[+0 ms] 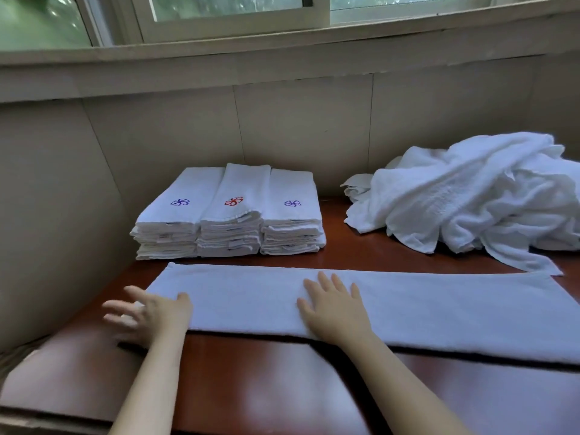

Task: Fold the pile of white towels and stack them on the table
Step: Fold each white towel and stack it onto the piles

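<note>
- So, the long white towel (pixel 439 312) lay flat across the table (pixel 282 387), folded into a thin strip, close to the person.
- The right hand (pixel 334 306) lay flat on the strip, fingers straight and a little apart. I think it was pressing the cloth down so it would not slide.
- The left hand (pixel 147 312) was at the left end of the strip, fingers spread wide, holding nothing. It looked blurry. Only the thumb seemed to touch the towel's edge. My guess is that it was about to smooth that end or lift it to fold it over.
- Three stacks of folded towels (pixel 230 215) stood side by side behind the strip, near the wall (pixel 298 127). The middle one had a red mark (pixel 233 201) on top; the other two had blue marks.
- The pile of unfolded towels (pixel 470 196) sat at the back right, with one corner reaching down beside the strip. Many looked left to fold.
- The table was shiny red-brown wood. The wall was pale, and a window (pixel 238 14) above it showed green outside.
</note>
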